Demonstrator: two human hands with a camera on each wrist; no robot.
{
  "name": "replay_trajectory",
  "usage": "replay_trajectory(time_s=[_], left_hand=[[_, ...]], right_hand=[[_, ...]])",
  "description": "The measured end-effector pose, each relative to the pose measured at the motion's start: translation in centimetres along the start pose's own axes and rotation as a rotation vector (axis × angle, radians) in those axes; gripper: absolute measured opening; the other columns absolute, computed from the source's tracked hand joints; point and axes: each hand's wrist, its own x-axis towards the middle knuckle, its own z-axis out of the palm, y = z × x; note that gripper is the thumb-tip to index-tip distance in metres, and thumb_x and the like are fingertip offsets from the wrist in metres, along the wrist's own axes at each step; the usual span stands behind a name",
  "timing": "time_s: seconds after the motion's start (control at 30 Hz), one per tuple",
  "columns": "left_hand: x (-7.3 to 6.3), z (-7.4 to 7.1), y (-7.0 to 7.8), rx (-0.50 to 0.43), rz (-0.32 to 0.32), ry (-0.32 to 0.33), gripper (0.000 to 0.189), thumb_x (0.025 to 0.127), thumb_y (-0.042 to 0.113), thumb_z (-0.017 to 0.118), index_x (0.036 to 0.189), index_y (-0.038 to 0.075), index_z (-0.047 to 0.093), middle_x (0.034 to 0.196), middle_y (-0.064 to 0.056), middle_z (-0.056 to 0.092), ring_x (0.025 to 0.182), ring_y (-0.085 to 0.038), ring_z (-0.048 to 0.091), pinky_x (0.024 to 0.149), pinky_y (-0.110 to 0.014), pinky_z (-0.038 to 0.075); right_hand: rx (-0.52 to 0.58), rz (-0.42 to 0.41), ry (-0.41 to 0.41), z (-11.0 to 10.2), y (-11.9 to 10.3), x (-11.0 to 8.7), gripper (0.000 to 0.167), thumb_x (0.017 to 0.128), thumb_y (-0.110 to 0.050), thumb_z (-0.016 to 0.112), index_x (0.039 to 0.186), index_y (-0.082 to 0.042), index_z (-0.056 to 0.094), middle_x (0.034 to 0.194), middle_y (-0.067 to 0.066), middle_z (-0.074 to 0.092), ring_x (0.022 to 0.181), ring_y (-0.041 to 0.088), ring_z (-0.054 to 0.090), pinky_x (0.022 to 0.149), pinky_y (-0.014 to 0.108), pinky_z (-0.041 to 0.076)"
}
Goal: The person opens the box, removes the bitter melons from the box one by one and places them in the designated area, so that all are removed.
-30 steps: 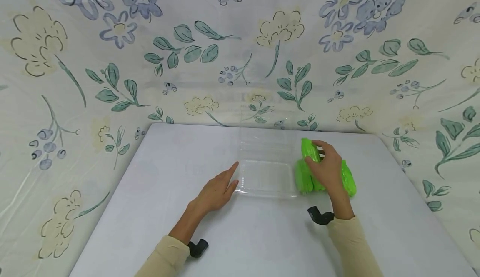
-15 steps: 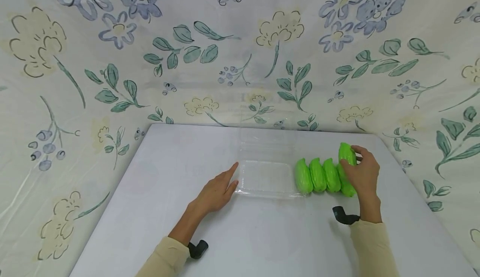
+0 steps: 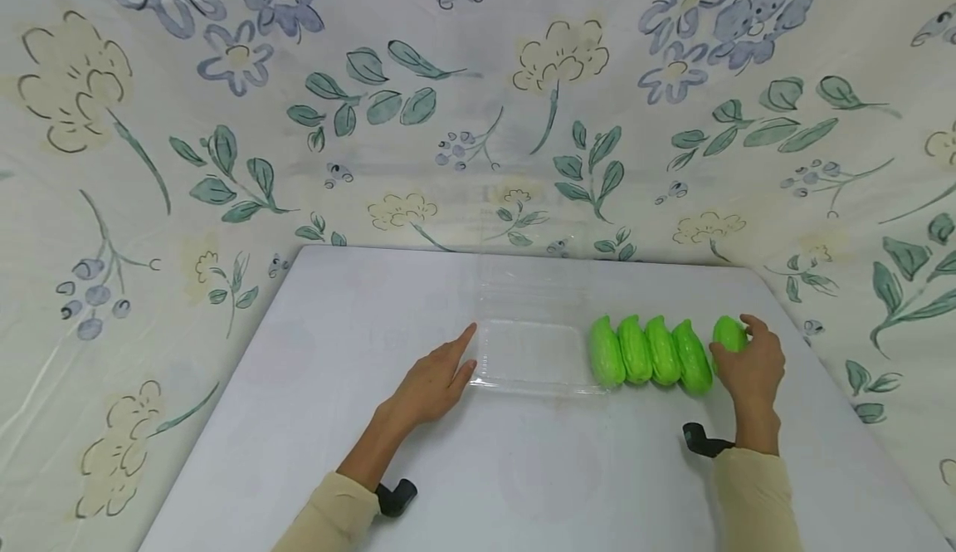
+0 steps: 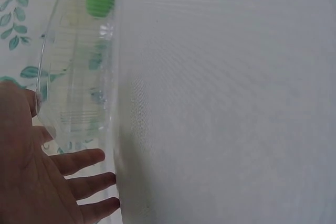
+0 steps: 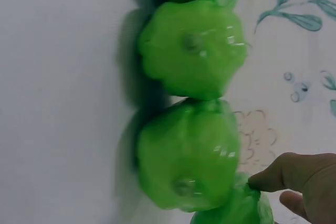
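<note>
A clear plastic clamshell box point(image 3: 532, 388) lies on the table with its lid point(image 3: 534, 274) raised at the back. My left hand point(image 3: 427, 382) rests at the box's left edge, fingers extended; the left wrist view has them beside the clear wall point(image 4: 76, 77). To the box's right stands a row of several bright green, ribbed, gourd-like vegetables point(image 3: 635, 349). At the row's right end my right hand point(image 3: 754, 367) holds another green ribbed vegetable point(image 3: 729, 334) between thumb and fingers, its lower part hidden. In the right wrist view, the thumb point(image 5: 273, 177) touches that vegetable point(image 5: 239, 208).
The white table point(image 3: 523, 469) meets a floral-patterned cloth point(image 3: 448, 120) along its back edge. A black wrist-worn piece point(image 3: 396, 498) sits below the left hand, another black piece point(image 3: 705, 442) below the right.
My right hand has carried the green vegetable rightward, from above the row to just past its right end, and lowered it. The left hand has stayed at the box.
</note>
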Motion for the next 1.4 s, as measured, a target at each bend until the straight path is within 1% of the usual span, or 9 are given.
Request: replay_trajectory(time_s=[0.13, 0.3, 0.43, 0.67, 0.87, 1.07, 1.2, 1.33, 1.4], left_hand=[[-0.1, -0.1, 0.1, -0.001, 0.0, 0.002, 0.059, 0.106, 0.035, 0.043, 0.158, 0.015, 0.024, 0.147, -0.016, 0.046, 0.133, -0.037, 0.044, 0.108, -0.051, 0.035], [-0.1, -0.2, 0.2, -0.003, 0.011, -0.002, 0.058, 0.106, 0.035, 0.042, 0.158, 0.015, 0.023, 0.146, -0.017, 0.046, 0.133, -0.039, 0.044, 0.108, -0.051, 0.035], [-0.1, -0.3, 0.3, 0.0, 0.02, 0.005, 0.058, 0.106, 0.033, 0.042, 0.157, 0.014, 0.024, 0.145, -0.018, 0.048, 0.132, -0.04, 0.045, 0.107, -0.052, 0.036], [-0.2, -0.4, 0.3, -0.003, 0.017, 0.013, 0.059, 0.105, 0.033, 0.044, 0.157, 0.013, 0.025, 0.146, -0.017, 0.047, 0.132, -0.04, 0.045, 0.107, -0.053, 0.036], [0.0, -0.6, 0.3, -0.016, 0.022, -0.007, 0.06, 0.105, 0.034, 0.044, 0.157, 0.013, 0.024, 0.147, -0.018, 0.046, 0.133, -0.037, 0.045, 0.108, -0.05, 0.036], [0.1, -1.0, 0.2, -0.04, 0.005, -0.038, 0.058, 0.106, 0.036, 0.042, 0.158, 0.016, 0.024, 0.151, -0.015, 0.041, 0.136, -0.033, 0.041, 0.109, -0.049, 0.035], [0.1, -1.1, 0.1, -0.039, -0.005, -0.048, 0.058, 0.106, 0.038, 0.04, 0.158, 0.017, 0.024, 0.153, -0.012, 0.038, 0.138, -0.032, 0.038, 0.11, -0.048, 0.033], [0.3, -1.3, -0.1, -0.03, -0.013, -0.056, 0.059, 0.106, 0.04, 0.038, 0.158, 0.017, 0.022, 0.154, -0.012, 0.036, 0.139, -0.032, 0.037, 0.11, -0.049, 0.032], [0.5, -1.6, -0.2, -0.026, -0.021, -0.062, 0.06, 0.106, 0.042, 0.038, 0.158, 0.017, 0.022, 0.155, -0.012, 0.035, 0.139, -0.032, 0.036, 0.111, -0.05, 0.032]], right_hand=[[-0.032, 0.011, -0.059, 0.6, 1.0, 0.1, 0.067, 0.089, -0.005, 0.061, 0.149, 0.004, 0.032, 0.138, 0.037, 0.039, 0.123, 0.056, 0.039, 0.099, 0.066, 0.032], [-0.055, 0.005, -0.096, 1.2, 1.8, 0.1, 0.06, 0.094, -0.009, 0.057, 0.147, 0.006, 0.034, 0.137, 0.038, 0.041, 0.122, 0.055, 0.04, 0.098, 0.065, 0.035], [-0.068, -0.013, -0.109, 1.3, 2.1, 0.1, 0.055, 0.097, -0.013, 0.054, 0.146, 0.007, 0.036, 0.136, 0.038, 0.041, 0.12, 0.055, 0.041, 0.096, 0.065, 0.036], [-0.076, -0.025, -0.121, 1.1, 2.3, 0.0, 0.055, 0.098, -0.016, 0.054, 0.144, 0.008, 0.039, 0.136, 0.038, 0.041, 0.12, 0.055, 0.042, 0.095, 0.064, 0.037], [-0.079, -0.014, -0.14, 0.8, 2.0, -0.1, 0.054, 0.099, -0.018, 0.052, 0.144, 0.008, 0.039, 0.137, 0.038, 0.039, 0.122, 0.056, 0.04, 0.096, 0.065, 0.035], [-0.082, -0.006, -0.139, 0.5, 1.6, -0.2, 0.052, 0.098, -0.018, 0.051, 0.143, 0.008, 0.041, 0.137, 0.038, 0.04, 0.123, 0.056, 0.04, 0.096, 0.066, 0.036], [-0.085, -0.011, -0.145, 0.3, 1.4, -0.2, 0.052, 0.099, -0.019, 0.051, 0.142, 0.008, 0.042, 0.138, 0.038, 0.04, 0.123, 0.056, 0.04, 0.097, 0.066, 0.035], [-0.084, -0.016, -0.154, 0.2, 1.4, -0.1, 0.053, 0.099, -0.021, 0.051, 0.143, 0.008, 0.041, 0.139, 0.037, 0.039, 0.124, 0.057, 0.038, 0.097, 0.068, 0.033], [-0.083, -0.015, -0.156, 0.1, 1.3, 0.0, 0.053, 0.099, -0.021, 0.051, 0.143, 0.007, 0.041, 0.139, 0.038, 0.039, 0.124, 0.057, 0.038, 0.096, 0.069, 0.032]])
